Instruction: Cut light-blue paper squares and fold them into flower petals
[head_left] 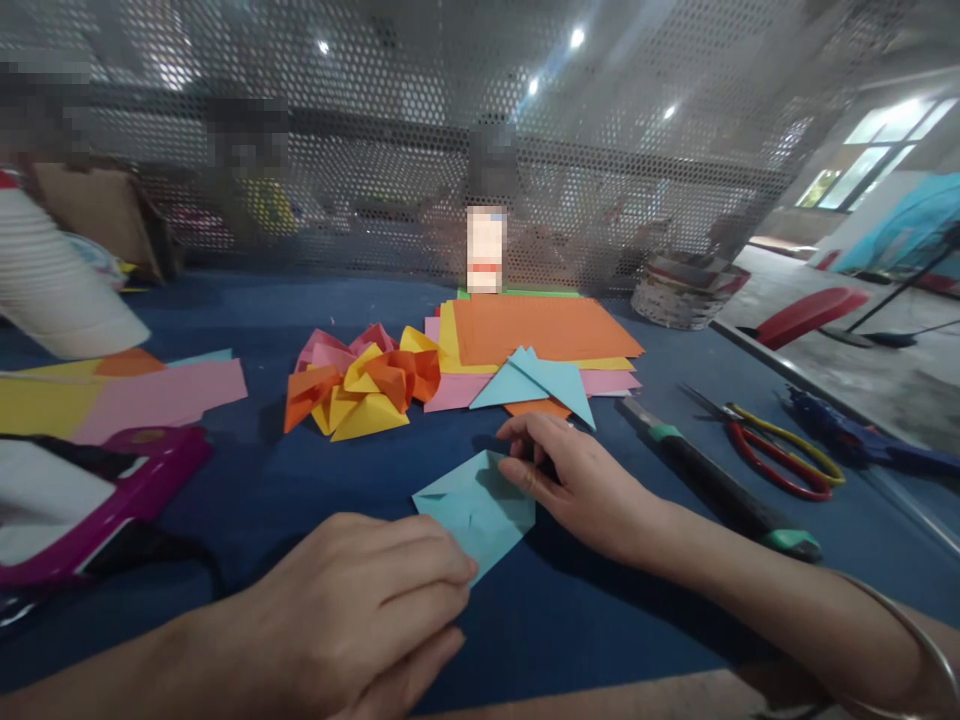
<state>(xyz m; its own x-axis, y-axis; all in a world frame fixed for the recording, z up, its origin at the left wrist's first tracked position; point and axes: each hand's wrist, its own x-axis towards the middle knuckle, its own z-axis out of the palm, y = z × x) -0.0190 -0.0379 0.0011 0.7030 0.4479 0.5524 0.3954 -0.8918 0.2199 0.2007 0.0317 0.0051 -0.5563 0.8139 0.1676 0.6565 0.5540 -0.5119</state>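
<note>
- Turquoise folded paper (pixel 476 515) is lying on the blue tabletop (pixel 247 480).
- Your left hand (pixel 375 605) is covering its near edge; your right hand (pixel 574 480) is touching its far-right edge; I cannot tell whether either is pinching.
- Beyond it, orange sheets (pixel 536 330) are lying stacked.
- Right of it, a red-and-yellow-handled tool (pixel 780 470) is resting.

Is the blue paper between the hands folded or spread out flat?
Folded: the blue paper shows crease lines and a flap across it.
</note>
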